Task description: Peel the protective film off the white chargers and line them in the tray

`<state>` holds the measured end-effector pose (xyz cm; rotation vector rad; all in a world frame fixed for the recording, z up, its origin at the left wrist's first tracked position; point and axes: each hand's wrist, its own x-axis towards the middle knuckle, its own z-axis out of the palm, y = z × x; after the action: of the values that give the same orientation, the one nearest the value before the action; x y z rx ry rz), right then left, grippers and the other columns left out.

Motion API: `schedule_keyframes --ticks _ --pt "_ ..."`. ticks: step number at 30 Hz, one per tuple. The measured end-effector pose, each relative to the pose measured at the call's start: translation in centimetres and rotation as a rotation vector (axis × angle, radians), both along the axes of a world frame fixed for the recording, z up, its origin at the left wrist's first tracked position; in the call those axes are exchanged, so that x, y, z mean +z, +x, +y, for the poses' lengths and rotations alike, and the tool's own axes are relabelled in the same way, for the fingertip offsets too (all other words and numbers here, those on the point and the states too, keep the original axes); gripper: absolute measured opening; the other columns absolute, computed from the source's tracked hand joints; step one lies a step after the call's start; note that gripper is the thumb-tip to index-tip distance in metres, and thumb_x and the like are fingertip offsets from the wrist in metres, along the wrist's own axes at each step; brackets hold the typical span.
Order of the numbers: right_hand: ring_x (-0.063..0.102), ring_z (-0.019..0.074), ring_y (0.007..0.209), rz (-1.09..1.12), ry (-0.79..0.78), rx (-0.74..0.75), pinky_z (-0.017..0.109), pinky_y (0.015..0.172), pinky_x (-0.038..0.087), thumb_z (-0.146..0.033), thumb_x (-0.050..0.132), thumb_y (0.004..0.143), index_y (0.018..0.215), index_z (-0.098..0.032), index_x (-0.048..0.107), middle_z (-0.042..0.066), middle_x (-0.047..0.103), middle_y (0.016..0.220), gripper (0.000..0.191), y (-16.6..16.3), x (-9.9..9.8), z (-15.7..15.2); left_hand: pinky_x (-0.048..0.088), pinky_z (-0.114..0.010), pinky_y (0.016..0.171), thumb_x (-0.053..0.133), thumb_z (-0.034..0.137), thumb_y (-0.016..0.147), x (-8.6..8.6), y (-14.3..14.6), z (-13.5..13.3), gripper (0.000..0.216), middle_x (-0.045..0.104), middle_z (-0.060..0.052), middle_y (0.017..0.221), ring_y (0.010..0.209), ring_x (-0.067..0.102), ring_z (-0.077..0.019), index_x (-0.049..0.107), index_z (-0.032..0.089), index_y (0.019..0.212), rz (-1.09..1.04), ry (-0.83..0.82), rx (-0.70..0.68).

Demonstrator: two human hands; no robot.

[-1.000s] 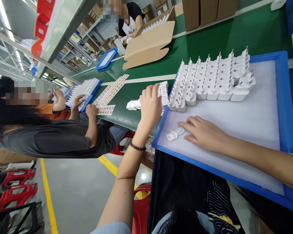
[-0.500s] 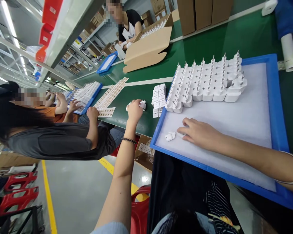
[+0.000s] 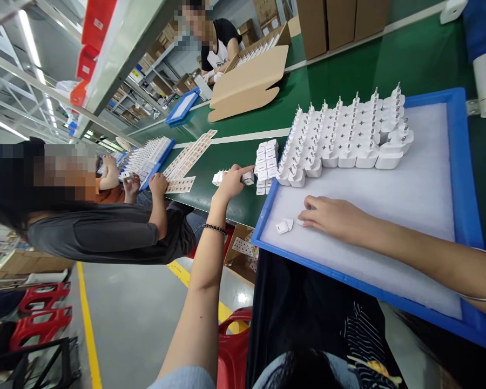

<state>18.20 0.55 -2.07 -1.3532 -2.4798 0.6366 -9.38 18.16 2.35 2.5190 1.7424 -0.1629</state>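
Observation:
My left hand [image 3: 230,185] is over the green bench, index finger stretched toward a stack of white plastic blocks [image 3: 266,162]; whether it touches them I cannot tell. White charger plugs lie on either side of that hand, one group at its left [image 3: 218,177] and a single plug [image 3: 248,177] at its right. My right hand [image 3: 328,213] rests low over the white foam of the blue tray [image 3: 464,216], thumb and fingers closed together at a pale bit I cannot make out. Beside its fingertips lie small white plastic pieces [image 3: 284,226]. Rows of white chargers [image 3: 348,135] stand pins up in the tray.
A person in dark grey [image 3: 93,232] sits at my left by label sheets [image 3: 190,156] and another tray of chargers. Across the bench, a co-worker [image 3: 221,48] is behind an opened cardboard box [image 3: 247,81]. Brown cartons [image 3: 340,27] stand at the back.
My left hand has shifted slightly right and stretched its index finger toward the block stack, uncovering plugs beside it. My right hand has barely moved. The neighbour's hand has lifted a white item.

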Motion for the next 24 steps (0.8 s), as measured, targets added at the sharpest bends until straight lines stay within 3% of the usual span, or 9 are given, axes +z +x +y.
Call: schedule_keyframes --ticks 3,6,10,14,17,20,24 --pt "0.065 0.0228 0.089 0.055 -0.026 0.003 0.028 0.059 0.031 -0.02 0.056 0.103 0.095 -0.018 0.075 0.012 0.068 0.11 0.02 0.1 0.0 0.3 0.041 -0.05 0.11 0.065 0.01 0.081 0.0 -0.1 0.1 0.046 0.06 -0.013 0.132 0.124 0.059 -0.0341 0.076 0.026 0.123 0.024 0.028 -0.09" --pt "0.065 0.0201 0.078 0.14 -0.081 0.006 0.029 0.06 0.031 -0.022 0.056 0.104 0.082 -0.018 0.067 0.008 0.07 0.09 0.025 0.2 0.4 0.3 0.039 -0.052 0.111 0.074 0.015 0.08 0.5 -0.7 0.2 0.033 0.062 -0.011 0.132 0.125 0.057 -0.034 0.077 0.024 0.111 -0.096 0.027 -0.105" --pt "0.063 0.0128 0.062 0.305 -0.204 0.024 0.027 0.063 0.04 -0.031 0.043 0.11 0.088 -0.02 0.059 0.0 0.069 0.076 0.029 0.2 1.4 -0.3 0.047 -0.043 0.103 0.075 0.033 0.086 1.9 -1.7 -1.3 0.029 0.07 -0.008 0.122 0.112 0.062 -0.0261 0.069 0.019 0.111 -0.67 -0.086 -0.081" --pt "0.054 0.0141 0.055 0.461 -0.256 -0.061 0.029 0.058 0.037 -0.036 0.047 0.106 0.109 -0.023 0.061 -0.006 0.057 0.065 0.019 0.3 1.9 -0.7 0.049 -0.038 0.095 0.076 0.051 0.088 2.4 -0.6 -6.6 0.042 0.074 -0.007 0.113 0.104 0.065 -0.0239 0.065 0.021 0.116 -1.143 -0.342 -0.171" --pt "0.044 0.0153 0.053 0.648 -0.31 -0.201 0.03 0.056 0.033 -0.043 0.049 0.105 0.117 -0.025 0.054 -0.009 0.043 0.06 0.021 0.3 1.5 -1.0 0.047 -0.037 0.093 0.076 0.055 0.088 1.0 1.6 -11.7 0.046 0.071 -0.007 0.106 0.099 0.063 -0.023 0.064 0.02 0.115 -1.229 -0.586 -0.156" --pt "0.046 0.0148 0.06 0.85 -0.375 -0.235 0.03 0.059 0.038 -0.041 0.048 0.106 0.115 -0.027 0.048 -0.007 0.047 0.067 0.017 0.1 1.2 -1.4 0.045 -0.036 0.094 0.071 0.057 0.091 -1.0 3.5 -15.2 0.045 0.066 -0.006 0.106 0.099 0.059 -0.0221 0.062 0.02 0.116 -1.26 -0.75 -0.121" --pt "0.047 0.0125 0.062 1.024 -0.454 -0.185 0.028 0.057 0.04 -0.035 0.055 0.104 0.112 -0.023 0.063 -0.004 0.053 0.072 0.016 -0.2 1.9 -1.9 0.042 -0.034 0.095 0.066 0.065 0.093 -3.0 4.5 -16.7 0.049 0.06 -0.005 0.104 0.098 0.054 -0.0209 0.061 0.021 0.113 -1.285 -0.721 -0.127"
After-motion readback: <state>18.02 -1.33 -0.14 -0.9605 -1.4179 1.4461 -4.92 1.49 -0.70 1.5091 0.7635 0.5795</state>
